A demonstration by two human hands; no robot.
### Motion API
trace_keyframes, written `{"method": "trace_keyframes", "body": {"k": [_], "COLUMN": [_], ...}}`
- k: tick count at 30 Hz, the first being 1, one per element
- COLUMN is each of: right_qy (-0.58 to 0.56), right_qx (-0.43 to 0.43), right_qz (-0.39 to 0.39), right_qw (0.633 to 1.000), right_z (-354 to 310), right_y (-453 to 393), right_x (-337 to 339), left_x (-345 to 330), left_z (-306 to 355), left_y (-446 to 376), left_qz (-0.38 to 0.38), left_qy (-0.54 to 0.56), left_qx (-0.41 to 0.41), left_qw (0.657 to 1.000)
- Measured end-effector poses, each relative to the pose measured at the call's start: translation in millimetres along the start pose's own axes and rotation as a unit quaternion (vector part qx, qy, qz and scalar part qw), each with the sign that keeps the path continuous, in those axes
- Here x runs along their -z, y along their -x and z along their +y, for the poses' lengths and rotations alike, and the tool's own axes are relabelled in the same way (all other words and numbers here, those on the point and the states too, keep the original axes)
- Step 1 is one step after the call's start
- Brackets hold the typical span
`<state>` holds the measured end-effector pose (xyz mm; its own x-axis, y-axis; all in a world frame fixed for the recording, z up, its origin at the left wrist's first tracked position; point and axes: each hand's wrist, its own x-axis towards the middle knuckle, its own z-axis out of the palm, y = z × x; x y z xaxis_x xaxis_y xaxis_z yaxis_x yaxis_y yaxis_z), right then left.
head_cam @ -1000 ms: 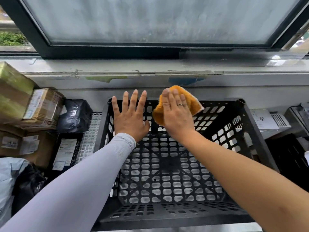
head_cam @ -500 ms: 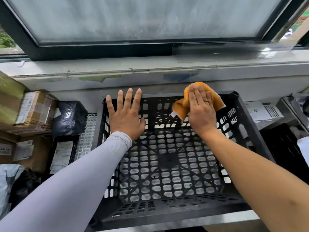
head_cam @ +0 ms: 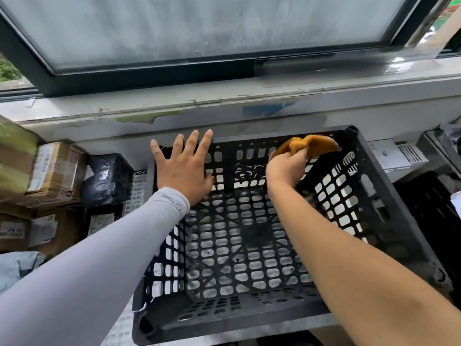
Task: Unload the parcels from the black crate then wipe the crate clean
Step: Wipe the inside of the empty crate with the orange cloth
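The black crate (head_cam: 369, 208) stands below the window, its perforated floor bare of parcels. My left hand (head_cam: 183, 167) lies flat with straight fingers against the inside of the far wall, near the far left corner. My right hand (head_cam: 287, 167) grips a bunched orange cloth (head_cam: 311, 144) at the far right inner corner, just under the rim. Parcels are stacked to the left of the crate: taped cardboard boxes (head_cam: 53, 171), a black plastic bag (head_cam: 106, 177) and a grey mailer (head_cam: 17, 268).
A window sill (head_cam: 249, 96) and dark window frame run right behind the crate. A white perforated crate (head_cam: 136, 186) sits at the left side of the black one. A white box (head_cam: 396, 156) and dark trays (head_cam: 441, 151) lie to the right.
My right hand has slid the orange cloth rightwards along the far wall into the corner and gone from pressing flat to gripping it bunched. My left hand stays on the far wall.
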<state>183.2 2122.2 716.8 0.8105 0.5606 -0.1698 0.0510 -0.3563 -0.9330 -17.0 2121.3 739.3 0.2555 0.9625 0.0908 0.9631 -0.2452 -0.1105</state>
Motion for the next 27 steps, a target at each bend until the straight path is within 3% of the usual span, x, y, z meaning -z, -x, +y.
{"method": "trace_keyframes", "body": {"k": [9,14,18,23,27], "right_qy": [0.025,-0.059,-0.248,-0.417,-0.431], "right_qx": [-0.020,-0.111,-0.279,-0.402,-0.427], "right_qz": [-0.133,-0.151,-0.161,-0.147,-0.161], "right_qw": [0.991,0.981,0.914,0.802,0.778], "right_z": [1.1,-15.4,-46.1,-66.8,-55.2], "right_y": [93.2,92.5,69.3,19.9,21.2], "right_x": [-53.2,-46.7,-18.4,12.8,8.3], "left_x": [4.6,10.3,16.6,12.3,12.2], "left_z": [-11.9,-16.7,-27.9,-35.8,-33.0], "left_y": [3.7,5.8,6.8,14.7,15.0], "left_qz": [-0.021,-0.036,-0.044,-0.032,-0.029], "left_qy": [0.006,0.012,0.031,0.030,0.035], "left_qx": [-0.025,-0.041,-0.037,-0.043,-0.040], "left_qw": [0.999,0.998,0.998,0.998,0.998]}}
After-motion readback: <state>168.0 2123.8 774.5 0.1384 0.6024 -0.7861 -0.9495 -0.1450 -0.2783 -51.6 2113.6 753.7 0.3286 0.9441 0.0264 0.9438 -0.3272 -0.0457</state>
